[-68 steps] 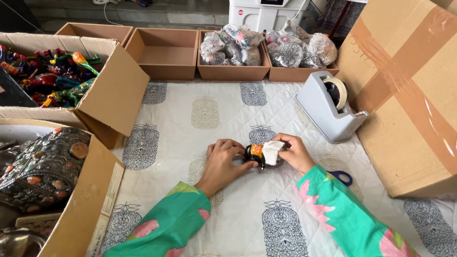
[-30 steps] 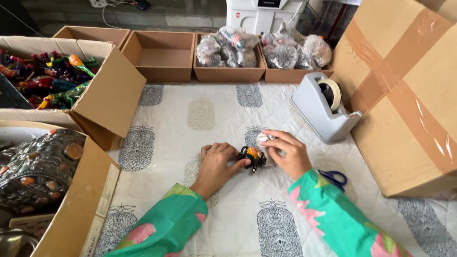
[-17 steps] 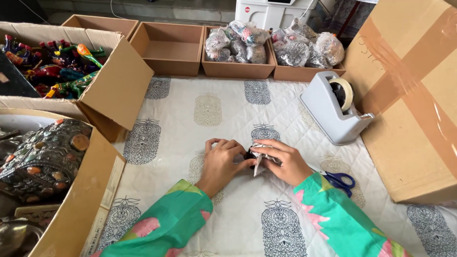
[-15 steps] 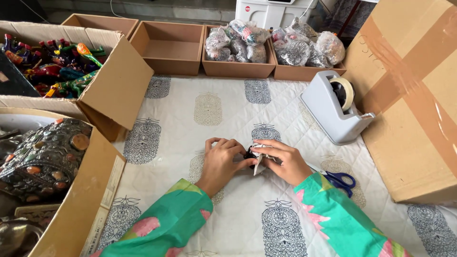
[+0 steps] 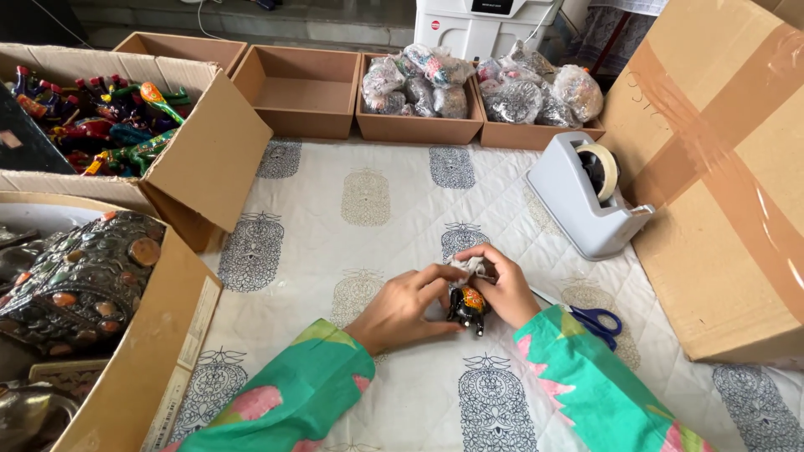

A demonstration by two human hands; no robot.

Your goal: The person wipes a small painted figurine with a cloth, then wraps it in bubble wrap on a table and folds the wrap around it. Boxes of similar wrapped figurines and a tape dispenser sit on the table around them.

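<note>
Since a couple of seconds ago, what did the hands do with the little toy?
The white wrap moved from the toy's right end to its top, under the right hand. The left hand kept hold. Tape holder, scissors and boxes stayed put.

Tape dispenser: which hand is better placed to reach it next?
Right, probably. The right hand sits nearer the grey tape dispenser, up to its right. The left hand steadies the small painted figurine from the far side.
</note>
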